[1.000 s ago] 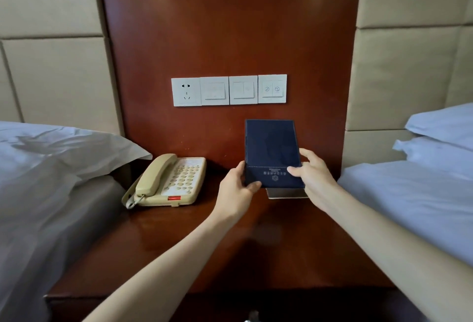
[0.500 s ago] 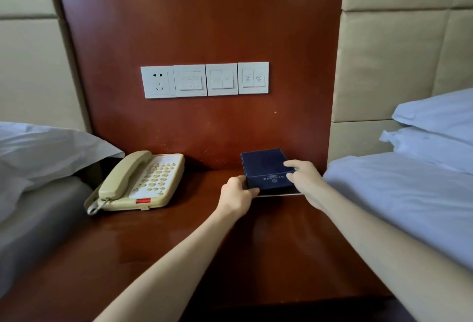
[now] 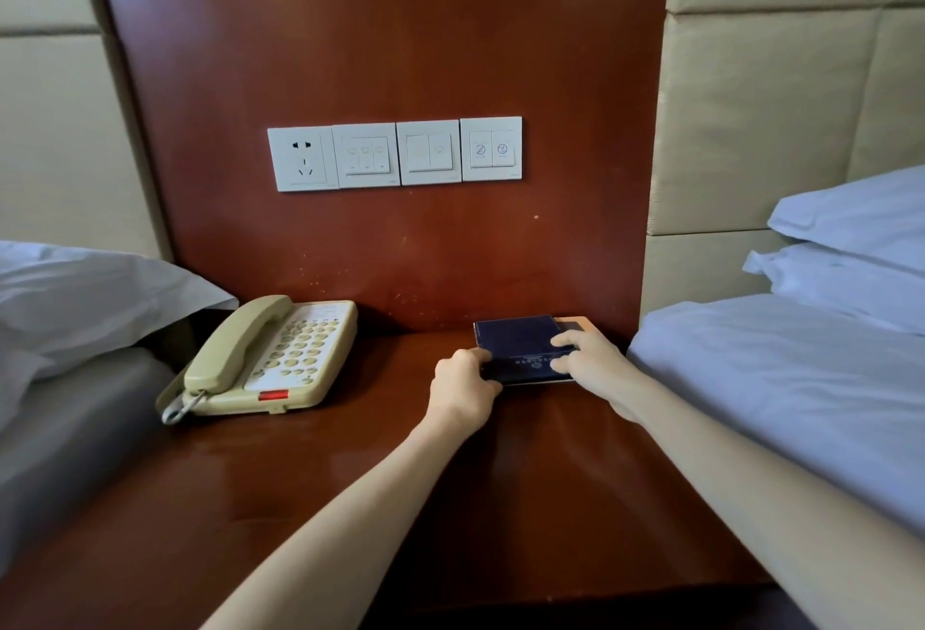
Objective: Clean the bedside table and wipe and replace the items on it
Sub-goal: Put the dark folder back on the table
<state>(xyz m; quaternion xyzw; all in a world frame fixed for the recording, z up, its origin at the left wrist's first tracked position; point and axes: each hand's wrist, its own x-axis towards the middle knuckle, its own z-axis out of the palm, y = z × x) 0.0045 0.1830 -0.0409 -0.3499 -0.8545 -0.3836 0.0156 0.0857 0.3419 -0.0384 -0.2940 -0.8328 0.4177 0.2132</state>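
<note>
The bedside table [image 3: 350, 504] fills the lower middle of the view, a dark red wooden top between two beds with pale bedding, backed by a wooden wall panel [image 3: 380, 54] that carries a row of white switch plates [image 3: 395, 154]. Most of the top is bare and shows a faint sheen.

At the back left of the table sits a beige telephone [image 3: 270, 359], its handset in the cradle, well apart from the hands.

At the back right corner, close to the wall panel, lies a dark blue booklet [image 3: 518, 341], flat on a lighter card or tray [image 3: 580, 324] whose edge peeks out behind and under it; what that lower piece is cannot be told from this angle.

The left hand [image 3: 465, 389] pinches the booklet's near left edge, thumb on top and fingers curled beside it. The right hand [image 3: 590, 361] lies on the cover with fingers spread and pressing down.

The step in hand looks like setting the booklet back in place. To do it well, the person should square its edges to the piece beneath and to the wall panel, keep the right hand's pressure light so the stack does not slide, then let go with the left hand first.
</note>
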